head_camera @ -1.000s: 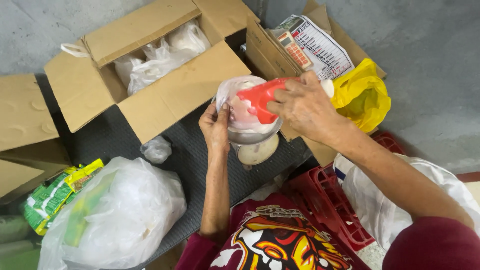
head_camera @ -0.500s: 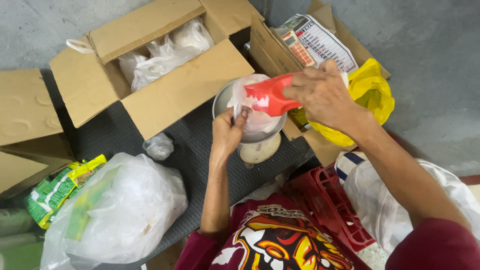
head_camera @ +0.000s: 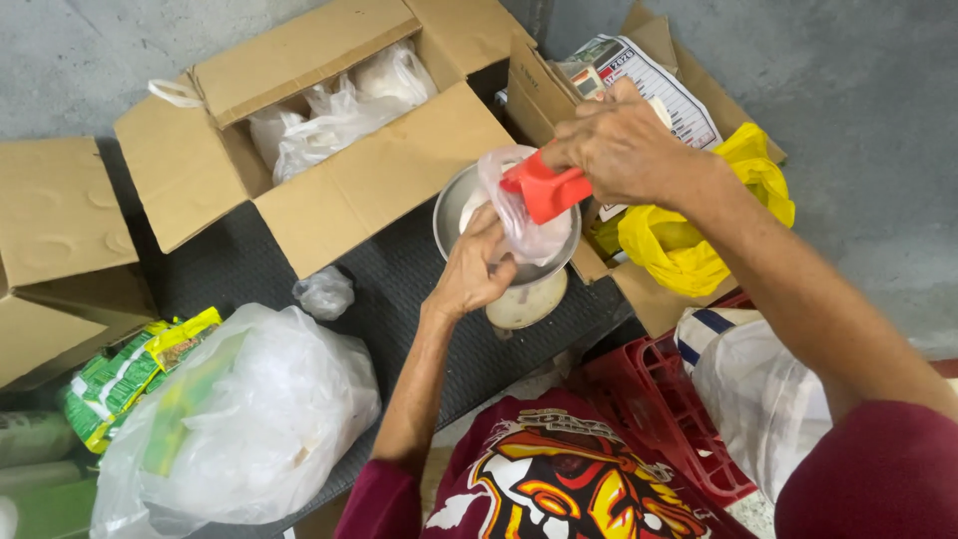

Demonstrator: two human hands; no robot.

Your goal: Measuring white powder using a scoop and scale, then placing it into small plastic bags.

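Note:
My right hand (head_camera: 624, 150) grips a red scoop (head_camera: 544, 188), tilted with its mouth inside a small clear plastic bag (head_camera: 521, 220). My left hand (head_camera: 471, 269) pinches the edge of that bag and holds it open. The bag rests in a round metal pan (head_camera: 454, 205) on a small weighing scale whose pale dial (head_camera: 526, 302) shows below the pan. Some white powder lies in the bag. The scale stands on a dark ribbed mat (head_camera: 399, 289).
An open cardboard box (head_camera: 329, 190) with white-filled plastic bags (head_camera: 334, 115) lies behind the scale. A large clear bag (head_camera: 239, 419) and green packets (head_camera: 125, 374) are at left, a yellow bag (head_camera: 699, 250) and printed paper (head_camera: 649, 75) at right, and a red crate (head_camera: 649, 399) by my knee.
My right hand has swung the red scoop down and left into the bag's mouth. My left hand stays on the bag edge, and the view has shifted slightly.

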